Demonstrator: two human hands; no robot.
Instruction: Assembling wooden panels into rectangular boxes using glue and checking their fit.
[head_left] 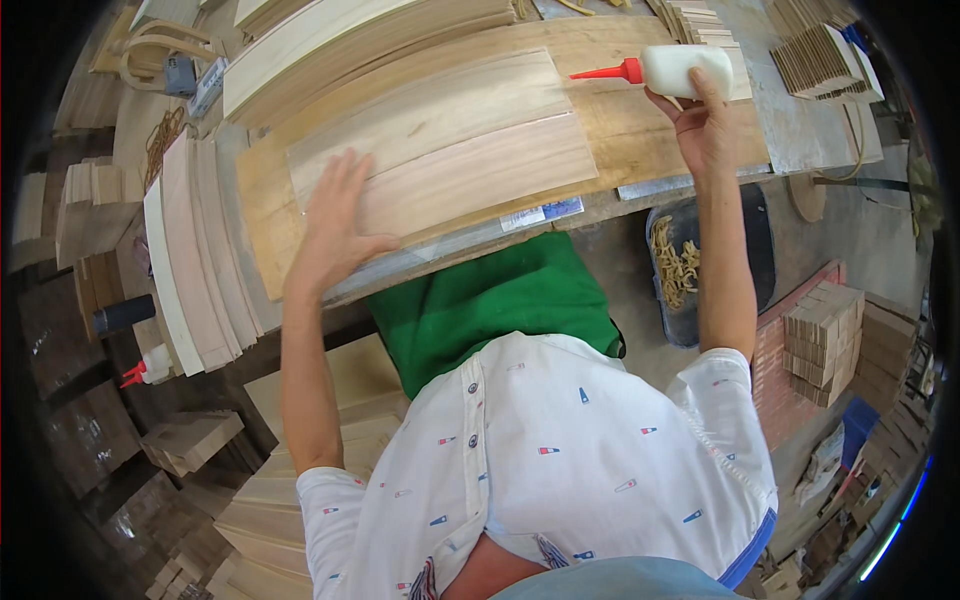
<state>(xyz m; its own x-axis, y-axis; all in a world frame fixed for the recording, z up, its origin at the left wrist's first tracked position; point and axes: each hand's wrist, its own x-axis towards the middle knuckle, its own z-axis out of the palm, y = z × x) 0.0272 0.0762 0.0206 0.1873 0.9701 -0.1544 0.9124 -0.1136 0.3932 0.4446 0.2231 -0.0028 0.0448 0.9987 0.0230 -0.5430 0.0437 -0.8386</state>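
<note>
My right hand [703,128] grips a white glue bottle [665,70] above the right part of the bench. The bottle lies sideways in the air, its red pointed nozzle aimed left over the end of the boards. Two thin pale boards, the far one [440,110] and the slightly pinker near one [490,170], lie edge to edge with a narrow seam between them. They rest on a larger plywood sheet [262,200]. At their left end, my left hand [337,225] lies with fingers stretched across the boards and thumb spread toward the near edge.
Long boards [350,50] are stacked behind the work, and more strips [195,260] stand at left. A second glue bottle [150,367] sits beyond those. Under the bench's right side is a dark tub [690,325] with yellowish bands. Wooden blocks [825,325] are piled at right.
</note>
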